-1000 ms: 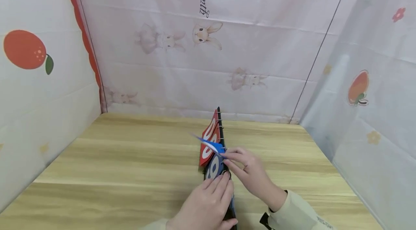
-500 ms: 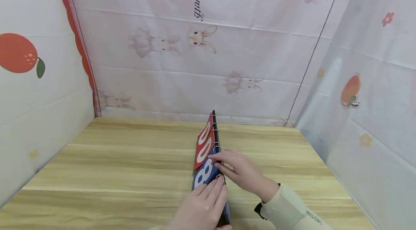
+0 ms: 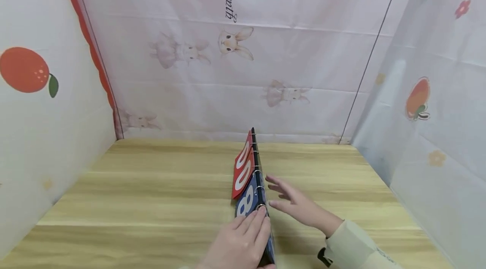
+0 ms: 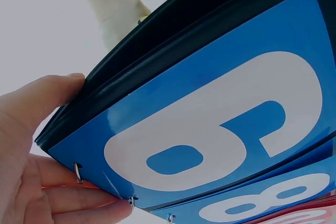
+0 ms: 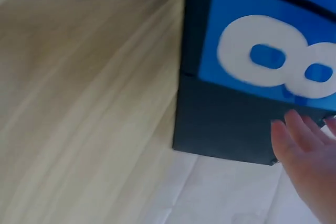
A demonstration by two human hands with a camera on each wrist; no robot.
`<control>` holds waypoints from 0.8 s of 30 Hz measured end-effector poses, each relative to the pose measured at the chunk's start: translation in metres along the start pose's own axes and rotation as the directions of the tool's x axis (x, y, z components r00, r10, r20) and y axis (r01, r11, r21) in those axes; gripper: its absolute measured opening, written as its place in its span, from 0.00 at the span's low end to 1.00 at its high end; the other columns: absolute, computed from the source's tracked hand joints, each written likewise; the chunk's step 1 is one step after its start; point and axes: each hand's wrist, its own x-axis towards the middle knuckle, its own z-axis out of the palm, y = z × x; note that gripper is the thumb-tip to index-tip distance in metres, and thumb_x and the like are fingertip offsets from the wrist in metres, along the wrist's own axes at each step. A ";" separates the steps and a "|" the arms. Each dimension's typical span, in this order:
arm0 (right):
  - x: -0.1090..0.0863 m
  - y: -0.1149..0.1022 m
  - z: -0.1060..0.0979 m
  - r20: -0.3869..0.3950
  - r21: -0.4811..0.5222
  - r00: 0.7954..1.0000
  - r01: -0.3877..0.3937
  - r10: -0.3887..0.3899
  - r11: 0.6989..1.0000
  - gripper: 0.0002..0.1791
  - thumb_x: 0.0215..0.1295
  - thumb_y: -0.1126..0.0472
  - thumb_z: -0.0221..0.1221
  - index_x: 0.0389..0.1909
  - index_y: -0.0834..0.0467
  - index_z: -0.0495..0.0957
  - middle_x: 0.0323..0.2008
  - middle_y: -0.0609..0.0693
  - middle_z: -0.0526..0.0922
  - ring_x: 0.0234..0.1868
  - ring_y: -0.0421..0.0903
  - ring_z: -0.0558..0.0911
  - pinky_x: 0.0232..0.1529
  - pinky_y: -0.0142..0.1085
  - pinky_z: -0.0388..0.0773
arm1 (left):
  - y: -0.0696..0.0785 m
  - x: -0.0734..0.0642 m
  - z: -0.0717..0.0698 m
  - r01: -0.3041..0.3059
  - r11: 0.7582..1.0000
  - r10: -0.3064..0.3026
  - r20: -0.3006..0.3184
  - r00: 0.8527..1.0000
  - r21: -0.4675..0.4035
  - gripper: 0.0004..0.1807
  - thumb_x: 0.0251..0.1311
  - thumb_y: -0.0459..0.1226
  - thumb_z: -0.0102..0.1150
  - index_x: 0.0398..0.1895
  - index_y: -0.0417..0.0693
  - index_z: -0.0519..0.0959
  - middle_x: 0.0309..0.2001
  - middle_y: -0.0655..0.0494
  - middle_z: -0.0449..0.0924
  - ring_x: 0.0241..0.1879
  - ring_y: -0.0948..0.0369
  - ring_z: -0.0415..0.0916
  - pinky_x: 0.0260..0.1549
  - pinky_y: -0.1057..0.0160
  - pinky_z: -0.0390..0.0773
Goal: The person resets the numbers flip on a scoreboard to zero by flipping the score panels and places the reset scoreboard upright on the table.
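Note:
A black tabletop flip scoreboard [image 3: 259, 176] stands lengthwise in front of me, with ring-bound number cards. Red cards [image 3: 243, 163] with white zeros hang at its far end, and a blue card [image 3: 247, 199] with an 8 hangs nearer. My left hand [image 3: 239, 241] grips the near end. In the left wrist view its thumb [image 4: 65, 85] lies against the black frame and its fingers [image 4: 84, 203] are by the rings, beside a blue card [image 4: 220, 124]. My right hand [image 3: 298, 203] is apart from the board on its right, fingers spread and holding nothing.
The board stands on a wood-grain table [image 3: 159, 184]. Printed cloth walls surround it: a back wall [image 3: 190, 100] with rabbits, a left wall [image 3: 45, 134] and a right wall [image 3: 448, 134].
The right hand first held a blue card lifted mid-flip. That card then came down on the left side showing 8, and the hand has let go and drawn back right. The left hand keeps its hold.

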 end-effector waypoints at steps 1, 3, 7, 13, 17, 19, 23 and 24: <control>-0.002 0.003 -0.001 0.028 0.005 1.000 -0.010 0.009 1.000 0.36 0.66 0.57 0.56 0.71 0.58 0.52 0.68 0.57 0.58 0.65 0.56 0.64 0.59 0.56 0.61 | 0.001 0.001 0.000 -0.001 1.000 0.001 -0.004 1.000 0.000 0.38 0.63 0.64 0.34 0.45 0.40 0.78 0.48 0.47 0.80 0.45 0.58 0.79 0.40 0.64 0.78; -0.005 0.005 -0.003 0.076 0.000 0.997 -0.019 0.019 1.000 0.39 0.64 0.56 0.58 0.71 0.58 0.51 0.69 0.57 0.57 0.65 0.56 0.63 0.59 0.56 0.61 | 0.002 0.001 0.000 0.000 1.000 0.000 -0.008 1.000 0.009 0.38 0.63 0.64 0.33 0.46 0.40 0.78 0.48 0.47 0.80 0.45 0.58 0.80 0.40 0.64 0.78; -0.006 0.006 -0.005 0.118 -0.016 0.993 -0.014 0.016 1.000 0.43 0.60 0.53 0.62 0.72 0.55 0.50 0.70 0.54 0.55 0.66 0.56 0.61 0.60 0.55 0.60 | 0.003 0.002 0.001 0.003 0.999 -0.002 -0.017 1.000 0.034 0.38 0.59 0.65 0.39 0.47 0.40 0.78 0.48 0.47 0.80 0.45 0.58 0.79 0.40 0.64 0.77; -0.004 0.004 -0.005 0.104 -0.026 0.994 -0.038 0.040 0.999 0.43 0.58 0.52 0.63 0.71 0.53 0.53 0.69 0.51 0.58 0.65 0.56 0.63 0.60 0.54 0.61 | 0.003 0.002 0.002 0.007 1.000 -0.007 0.011 1.000 0.026 0.39 0.55 0.66 0.45 0.48 0.41 0.78 0.49 0.47 0.79 0.46 0.59 0.79 0.42 0.64 0.77; -0.004 0.006 -0.004 0.103 -0.035 0.994 -0.041 0.044 0.999 0.42 0.58 0.51 0.63 0.70 0.52 0.54 0.69 0.50 0.59 0.65 0.54 0.65 0.60 0.53 0.62 | 0.003 0.001 0.001 0.010 1.000 -0.010 0.032 0.999 0.014 0.39 0.54 0.66 0.46 0.48 0.41 0.78 0.49 0.47 0.79 0.47 0.59 0.79 0.42 0.64 0.76; -0.004 0.007 -0.003 0.101 -0.038 0.994 -0.041 0.045 0.998 0.41 0.58 0.51 0.63 0.70 0.52 0.55 0.68 0.50 0.59 0.64 0.53 0.65 0.60 0.53 0.62 | 0.003 0.001 0.002 0.009 1.000 -0.010 0.035 0.999 0.015 0.39 0.54 0.67 0.46 0.47 0.41 0.78 0.49 0.47 0.79 0.47 0.59 0.79 0.42 0.64 0.76; -0.004 0.008 -0.003 0.097 -0.049 0.994 -0.046 0.050 0.998 0.41 0.58 0.50 0.63 0.70 0.50 0.55 0.68 0.50 0.59 0.64 0.53 0.65 0.60 0.53 0.62 | 0.003 0.000 0.002 0.010 1.000 -0.011 0.034 0.999 0.016 0.39 0.53 0.67 0.47 0.47 0.41 0.78 0.49 0.47 0.79 0.46 0.59 0.79 0.42 0.64 0.76; -0.003 0.007 -0.003 0.095 -0.050 0.994 -0.049 0.053 0.998 0.41 0.58 0.50 0.63 0.70 0.50 0.55 0.68 0.50 0.60 0.64 0.53 0.65 0.60 0.53 0.62 | 0.003 0.000 0.003 0.011 1.000 -0.012 0.032 0.999 0.015 0.40 0.52 0.67 0.47 0.47 0.41 0.78 0.49 0.47 0.80 0.46 0.59 0.79 0.42 0.64 0.77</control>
